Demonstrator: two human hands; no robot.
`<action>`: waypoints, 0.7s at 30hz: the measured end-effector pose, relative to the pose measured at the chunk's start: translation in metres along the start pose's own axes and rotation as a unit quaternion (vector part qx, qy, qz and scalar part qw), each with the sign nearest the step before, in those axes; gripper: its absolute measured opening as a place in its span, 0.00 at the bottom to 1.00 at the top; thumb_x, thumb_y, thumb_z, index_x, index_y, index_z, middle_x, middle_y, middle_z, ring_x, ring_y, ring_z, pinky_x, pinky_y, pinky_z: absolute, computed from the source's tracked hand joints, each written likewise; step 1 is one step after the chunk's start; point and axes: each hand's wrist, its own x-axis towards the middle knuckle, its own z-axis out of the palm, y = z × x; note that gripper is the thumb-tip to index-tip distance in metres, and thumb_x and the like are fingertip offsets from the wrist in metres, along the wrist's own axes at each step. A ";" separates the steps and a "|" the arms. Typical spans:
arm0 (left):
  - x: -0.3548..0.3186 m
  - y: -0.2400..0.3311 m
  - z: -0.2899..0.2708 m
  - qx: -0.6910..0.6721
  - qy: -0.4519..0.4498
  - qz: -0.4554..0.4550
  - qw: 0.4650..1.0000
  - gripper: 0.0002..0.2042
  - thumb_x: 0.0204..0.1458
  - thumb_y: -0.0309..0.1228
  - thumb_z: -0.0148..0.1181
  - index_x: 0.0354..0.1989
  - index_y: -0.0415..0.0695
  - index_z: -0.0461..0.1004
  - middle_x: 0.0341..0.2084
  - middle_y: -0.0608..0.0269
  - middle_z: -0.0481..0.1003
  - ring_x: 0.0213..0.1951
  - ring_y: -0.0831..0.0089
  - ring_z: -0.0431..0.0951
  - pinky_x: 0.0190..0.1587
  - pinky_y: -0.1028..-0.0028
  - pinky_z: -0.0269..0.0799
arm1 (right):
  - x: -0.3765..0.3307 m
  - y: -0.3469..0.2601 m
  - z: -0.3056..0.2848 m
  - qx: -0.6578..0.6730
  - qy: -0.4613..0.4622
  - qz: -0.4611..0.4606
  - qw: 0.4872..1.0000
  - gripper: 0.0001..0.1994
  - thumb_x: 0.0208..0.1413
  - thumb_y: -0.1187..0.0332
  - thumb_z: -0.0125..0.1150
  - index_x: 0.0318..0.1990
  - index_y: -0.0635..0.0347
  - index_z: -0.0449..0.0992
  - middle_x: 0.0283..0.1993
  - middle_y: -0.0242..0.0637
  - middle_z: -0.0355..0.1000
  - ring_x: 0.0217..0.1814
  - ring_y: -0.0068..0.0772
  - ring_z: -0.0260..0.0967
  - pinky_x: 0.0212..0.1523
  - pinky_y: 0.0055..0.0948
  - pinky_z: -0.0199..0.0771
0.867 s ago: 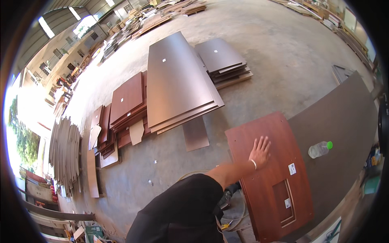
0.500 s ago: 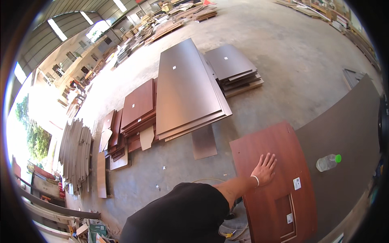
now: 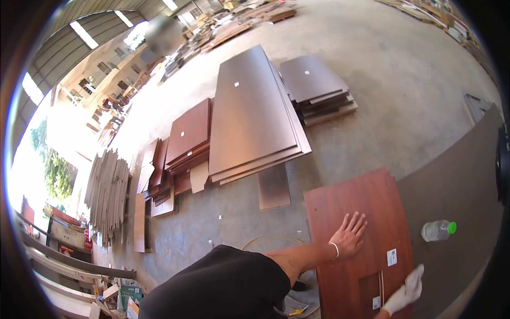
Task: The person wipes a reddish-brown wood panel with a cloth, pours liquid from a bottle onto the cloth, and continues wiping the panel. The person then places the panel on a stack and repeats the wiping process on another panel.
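My left hand [image 3: 348, 237], bare with a white band at the wrist, lies flat with fingers spread on a reddish-brown wood panel [image 3: 345, 202]. The panel has white labels and a rectangular cut-out [image 3: 370, 290] near its lower end. At the panel's lower right edge is my right hand [image 3: 405, 292], in a white glove. Its fingers are blurred, and whether they hold anything does not show. A clear plastic bottle [image 3: 435, 231] with a green cap lies on the dark brown sheet [image 3: 451, 186] to the right.
A tall stack of brown panels [image 3: 255, 106] stands ahead, with a lower grey-brown stack [image 3: 313, 80] behind it. Reddish boards [image 3: 188, 130] and upright grey strips [image 3: 108, 191] are at left. A yellow-handled tool [image 3: 297, 311] and a hose [image 3: 271, 238] lie on the floor.
My gloved right hand has come into view at the panel's lower right edge. My left hand stays flat on the panel. The view has shifted slightly.
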 end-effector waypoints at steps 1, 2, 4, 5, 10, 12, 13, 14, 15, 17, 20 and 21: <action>-0.003 -0.004 -0.009 0.007 -0.011 -0.009 1.000 0.35 0.65 0.48 0.47 0.76 0.39 0.55 0.78 0.47 0.48 0.79 0.46 0.41 0.78 0.43 0.35 | 0.008 -0.046 0.029 0.056 0.056 -0.023 0.997 0.20 0.67 0.60 0.56 0.61 0.62 0.73 0.57 0.41 0.73 0.56 0.42 0.72 0.56 0.38 0.76; 0.001 0.003 -0.014 0.001 -0.018 0.007 1.000 0.35 0.65 0.48 0.47 0.76 0.39 0.55 0.78 0.47 0.48 0.79 0.46 0.41 0.77 0.43 0.35 | 0.019 -0.092 0.050 0.096 0.100 -0.054 0.989 0.17 0.66 0.62 0.57 0.56 0.64 0.76 0.51 0.40 0.74 0.52 0.39 0.72 0.52 0.37 0.75; 0.005 0.003 -0.004 -0.002 -0.001 0.001 1.000 0.35 0.65 0.48 0.47 0.75 0.39 0.56 0.78 0.48 0.49 0.79 0.47 0.41 0.77 0.43 0.35 | 0.043 -0.149 0.099 0.117 0.115 -0.126 0.978 0.13 0.65 0.65 0.58 0.46 0.67 0.80 0.40 0.37 0.75 0.42 0.33 0.72 0.44 0.35 0.75; 0.007 -0.001 0.004 0.000 0.016 0.003 1.000 0.35 0.65 0.48 0.47 0.75 0.39 0.56 0.78 0.48 0.49 0.79 0.47 0.42 0.77 0.43 0.35 | 0.052 -0.155 0.127 0.080 0.096 -0.165 0.978 0.13 0.64 0.66 0.58 0.41 0.69 0.83 0.34 0.36 0.76 0.37 0.30 0.72 0.40 0.33 0.74; 0.009 0.007 0.025 -0.022 0.036 0.023 0.999 0.36 0.62 0.48 0.49 0.75 0.38 0.56 0.78 0.47 0.49 0.79 0.44 0.42 0.77 0.41 0.34 | 0.060 -0.073 0.139 -0.215 -0.129 -0.116 0.961 0.22 0.64 0.61 0.54 0.65 0.46 0.76 0.69 0.43 0.70 0.69 0.47 0.68 0.70 0.46 0.64; 0.010 0.004 0.020 -0.026 0.032 0.023 0.999 0.36 0.62 0.47 0.49 0.75 0.37 0.56 0.77 0.46 0.49 0.79 0.44 0.42 0.77 0.40 0.34 | 0.055 -0.059 0.124 -0.148 -0.122 0.007 0.981 0.23 0.61 0.64 0.55 0.65 0.46 0.76 0.69 0.41 0.69 0.71 0.49 0.64 0.73 0.46 0.61; 0.009 0.005 0.020 -0.029 0.029 0.024 0.999 0.36 0.62 0.47 0.49 0.75 0.37 0.56 0.77 0.45 0.49 0.79 0.43 0.42 0.77 0.40 0.35 | 0.051 -0.048 0.116 -0.150 -0.046 0.009 0.988 0.23 0.59 0.67 0.57 0.64 0.47 0.76 0.67 0.41 0.70 0.69 0.50 0.64 0.72 0.45 0.61; 0.003 -0.004 0.022 -0.023 0.020 0.014 0.999 0.36 0.62 0.47 0.49 0.75 0.37 0.56 0.77 0.45 0.49 0.79 0.43 0.42 0.77 0.40 0.35 | 0.043 -0.072 0.117 -0.229 -0.047 -0.055 0.971 0.23 0.58 0.69 0.57 0.62 0.49 0.78 0.66 0.41 0.69 0.65 0.51 0.66 0.71 0.45 0.61; 0.005 -0.002 0.022 -0.031 0.022 0.020 0.999 0.36 0.62 0.47 0.49 0.75 0.37 0.56 0.77 0.44 0.49 0.78 0.43 0.42 0.77 0.39 0.35 | 0.046 -0.085 0.130 -0.194 0.058 -0.087 0.975 0.20 0.59 0.72 0.60 0.60 0.56 0.79 0.48 0.48 0.78 0.54 0.45 0.77 0.60 0.45 0.72; 0.004 -0.004 0.020 -0.032 0.009 0.025 0.999 0.36 0.62 0.47 0.48 0.75 0.37 0.56 0.77 0.44 0.49 0.78 0.43 0.42 0.77 0.39 0.35 | 0.062 -0.125 0.170 -0.126 0.095 -0.149 0.976 0.16 0.57 0.72 0.60 0.54 0.56 0.78 0.43 0.46 0.77 0.48 0.43 0.76 0.55 0.42 0.72; 0.008 -0.003 0.015 -0.031 -0.001 0.031 0.999 0.36 0.63 0.46 0.48 0.75 0.37 0.57 0.77 0.44 0.49 0.78 0.43 0.42 0.77 0.39 0.34 | 0.108 -0.193 0.231 0.007 0.046 -0.196 0.979 0.09 0.55 0.73 0.61 0.45 0.56 0.77 0.37 0.42 0.76 0.40 0.39 0.74 0.46 0.39 0.72; 0.011 0.001 0.014 -0.042 -0.001 0.034 0.999 0.35 0.63 0.46 0.48 0.75 0.37 0.57 0.77 0.44 0.49 0.78 0.43 0.42 0.77 0.39 0.34 | 0.126 -0.212 0.247 0.051 0.020 -0.199 0.978 0.07 0.55 0.73 0.62 0.42 0.56 0.77 0.34 0.41 0.75 0.37 0.38 0.74 0.43 0.37 0.72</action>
